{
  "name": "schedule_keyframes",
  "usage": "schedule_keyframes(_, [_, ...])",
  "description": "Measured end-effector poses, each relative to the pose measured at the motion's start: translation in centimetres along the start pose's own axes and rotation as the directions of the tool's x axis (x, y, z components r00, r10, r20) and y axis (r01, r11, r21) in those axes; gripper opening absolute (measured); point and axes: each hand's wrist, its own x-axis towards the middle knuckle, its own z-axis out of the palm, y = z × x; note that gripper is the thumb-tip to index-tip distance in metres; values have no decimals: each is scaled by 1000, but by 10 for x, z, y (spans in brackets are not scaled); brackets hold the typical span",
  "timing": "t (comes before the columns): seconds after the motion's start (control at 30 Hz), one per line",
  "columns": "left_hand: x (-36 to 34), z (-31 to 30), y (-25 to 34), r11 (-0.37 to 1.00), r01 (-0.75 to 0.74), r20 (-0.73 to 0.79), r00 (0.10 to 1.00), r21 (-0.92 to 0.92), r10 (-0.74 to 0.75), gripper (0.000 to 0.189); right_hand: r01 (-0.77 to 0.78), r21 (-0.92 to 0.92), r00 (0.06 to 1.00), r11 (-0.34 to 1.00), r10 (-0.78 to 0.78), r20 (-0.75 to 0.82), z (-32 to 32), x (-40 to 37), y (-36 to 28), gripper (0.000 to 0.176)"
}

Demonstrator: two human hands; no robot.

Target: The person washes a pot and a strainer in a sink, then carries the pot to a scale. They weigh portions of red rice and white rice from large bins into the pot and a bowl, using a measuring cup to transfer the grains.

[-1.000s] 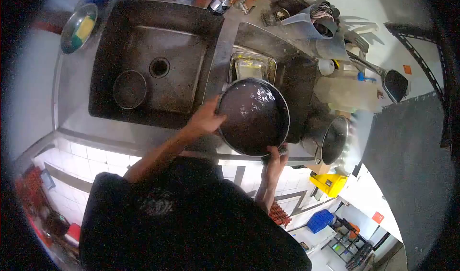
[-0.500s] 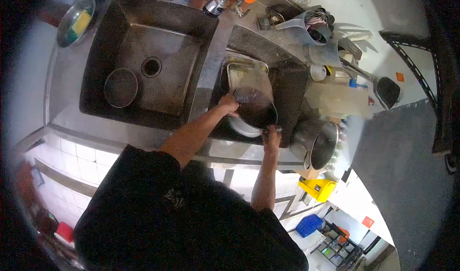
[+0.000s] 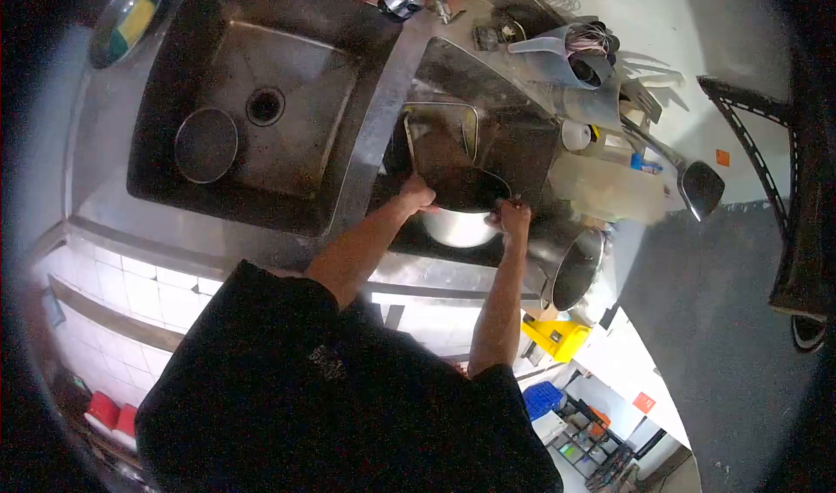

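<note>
A metal pot [image 3: 461,228] with a shiny outside and a dark inside is held over the right sink basin, tilted away from me. My left hand [image 3: 418,195] grips it at the left side of the rim. At the right side, my right hand [image 3: 512,218] is closed on it too. Just beyond the pot's far rim, a rectangular metal tray [image 3: 475,125] lies in the right sink [image 3: 522,136]. Brownish liquid appears to spread over the tray. The pot's inside is largely in shadow.
The left sink [image 3: 296,66] holds a round dark strainer-like disc [image 3: 206,145]. A bowl with a sponge [image 3: 133,23] sits at far left. The faucet [image 3: 401,3] hangs between the basins. A large stockpot [image 3: 578,271] and a utensil jug [image 3: 557,56] stand on the right.
Both hands have tipped the pot further away from me, so more of its shiny outside shows. The pale stream seen earlier over the tray now looks brown. My view has shifted slightly.
</note>
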Motion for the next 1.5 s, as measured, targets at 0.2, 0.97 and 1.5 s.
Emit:
schedule_keyframes(0.2, [-43,42,47,956,294,-101,951,-10,-293,56,147,-627,971,765,-234,-57,-13,47,-14,18])
schedule_keyframes(0.97, [-141,34,84,891,186,349,937,-414,-34,15,451,-496,851,742,-525,-12,4,-191,-156,59])
schedule_keyframes(1.5, [-279,-128,193,842,-500,-176,828,202,533,45,430,409,893,805,-447,-60,87,-235,-150,55])
